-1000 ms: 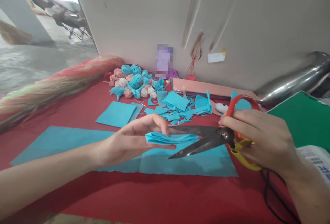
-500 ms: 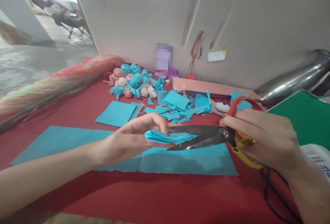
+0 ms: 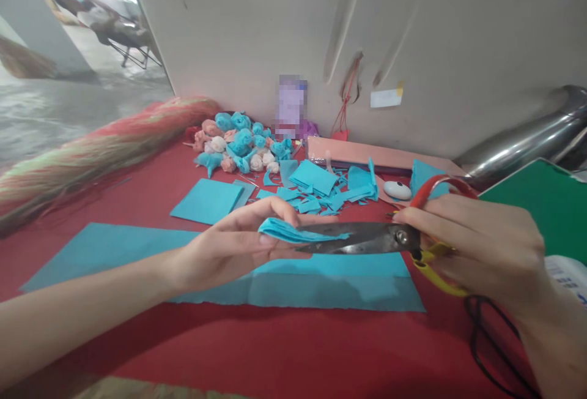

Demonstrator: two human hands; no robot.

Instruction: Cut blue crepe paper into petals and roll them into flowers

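And here's the left hand [image 3: 233, 243], its grip closed on a folded blue strip [image 3: 282, 230], thumb one side, fingers the other! Opposite, the right hand [image 3: 481, 246] has its grip wrapped round the handles of the scissors [image 3: 367, 238], orange loop above, yellow below. The blades lie along the strip's free end, all but together; whether they fully meet is hard to tell from this angle.

Straight beneath, a long blue sheet [image 3: 339, 292] stretches across the red counter [image 3: 275, 350], with a black cord [image 3: 477, 341] looping near the right wrist. Just beyond the left hand, a blue square [image 3: 206, 201]! To its right, a scatter of blue scraps [image 3: 312, 204], and beside those a white oval [image 3: 397, 190], near the orange handle. Further back, a cluster of flowers [image 3: 243, 142] in blue, pink and white, then a long pink box [image 3: 380, 153] near the wall [image 3: 247, 32]. Out right, a green board [image 3: 543, 203]; out left, a shaggy roll [image 3: 110, 133] lines the counter's edge.
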